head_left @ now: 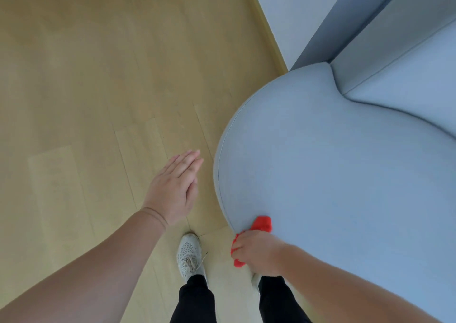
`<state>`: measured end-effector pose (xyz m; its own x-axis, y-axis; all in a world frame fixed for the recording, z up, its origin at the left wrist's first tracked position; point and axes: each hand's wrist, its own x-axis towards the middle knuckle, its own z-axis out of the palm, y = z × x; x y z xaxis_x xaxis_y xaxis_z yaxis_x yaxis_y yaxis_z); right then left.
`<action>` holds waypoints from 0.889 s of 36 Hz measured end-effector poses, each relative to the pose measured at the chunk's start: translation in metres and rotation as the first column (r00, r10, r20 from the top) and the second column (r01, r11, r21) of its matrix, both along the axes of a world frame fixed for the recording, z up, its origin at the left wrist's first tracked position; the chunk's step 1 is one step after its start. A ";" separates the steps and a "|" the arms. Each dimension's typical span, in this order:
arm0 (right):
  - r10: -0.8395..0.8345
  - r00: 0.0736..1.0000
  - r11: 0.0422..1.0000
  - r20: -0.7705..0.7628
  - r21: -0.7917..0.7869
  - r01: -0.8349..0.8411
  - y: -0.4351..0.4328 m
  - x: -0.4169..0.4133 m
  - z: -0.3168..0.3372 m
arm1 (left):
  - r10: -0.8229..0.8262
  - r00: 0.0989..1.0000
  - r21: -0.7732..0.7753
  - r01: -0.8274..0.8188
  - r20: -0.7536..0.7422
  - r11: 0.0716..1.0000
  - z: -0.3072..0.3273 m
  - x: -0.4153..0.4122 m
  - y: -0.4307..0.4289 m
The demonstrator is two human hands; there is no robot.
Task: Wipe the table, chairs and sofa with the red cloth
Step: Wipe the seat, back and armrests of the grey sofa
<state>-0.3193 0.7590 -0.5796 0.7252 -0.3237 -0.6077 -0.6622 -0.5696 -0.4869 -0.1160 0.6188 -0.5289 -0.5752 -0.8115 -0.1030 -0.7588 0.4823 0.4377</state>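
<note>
The pale blue sofa (333, 162) fills the right half of the view, its broad rounded armrest nearest to me. My right hand (259, 251) grips the red cloth (264, 224) and holds it against the near lower edge of that armrest. Part of the cloth bunches out below my fingers. My left hand (175, 187) hovers over the floor to the left of the armrest, fingers straight and together, holding nothing and not touching the sofa.
Light wooden floor (98, 100) spreads across the left of the view. My feet in pale sneakers (190, 253) stand close to the armrest. A pale wall (296, 14) with a wooden skirting board runs behind the sofa.
</note>
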 end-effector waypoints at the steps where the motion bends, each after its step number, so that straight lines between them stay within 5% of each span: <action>1: -0.159 0.987 0.987 0.028 -0.028 0.160 0.006 -0.006 0.013 | -0.008 1.000 0.009 0.008 -0.016 1.000 0.013 -0.001 0.000; 3: -0.637 0.756 0.763 0.147 -0.020 0.646 0.007 -0.018 0.046 | -0.014 0.997 0.024 0.016 -0.073 1.000 0.042 -0.006 0.000; 5: -0.953 0.229 0.268 0.199 0.197 0.943 -0.008 -0.020 0.092 | 0.001 0.986 0.040 0.005 -0.166 0.999 0.075 -0.017 -0.001; 7: -0.954 -0.242 -0.161 0.177 0.379 0.911 -0.034 -0.016 0.149 | 0.033 0.957 0.072 -0.013 -0.287 0.997 0.112 -0.035 -0.003; 10: -0.793 -0.560 -0.392 0.240 0.502 0.771 -0.069 -0.016 0.237 | 0.071 0.885 0.124 -0.015 -0.460 0.992 0.178 -0.071 -0.005; 14: -0.650 -0.728 -0.370 0.219 0.746 0.554 -0.081 -0.007 0.353 | 0.068 0.756 0.159 0.047 -0.651 0.986 0.282 -0.112 0.001; 19: -0.560 -0.805 -0.181 0.197 0.919 0.351 -0.055 -0.005 0.457 | -0.030 0.609 0.129 0.216 -0.793 0.968 0.390 -0.147 0.023; 25: -0.390 -0.895 -0.014 0.217 0.970 0.242 0.007 -0.033 0.530 | -0.238 0.586 0.050 0.432 -0.775 0.900 0.474 -0.195 0.069; 32: -0.274 -0.905 -0.049 0.326 0.935 0.351 0.102 -0.052 0.561 | -0.473 0.566 -0.195 0.482 -0.675 0.854 0.502 -0.222 0.136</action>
<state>-0.3718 0.8611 -0.0187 -0.6236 -0.7669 -0.1519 0.5164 -0.2581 -0.8165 -0.3379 0.7551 -0.0267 -0.7855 -0.3991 0.4730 0.0955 0.6770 0.7298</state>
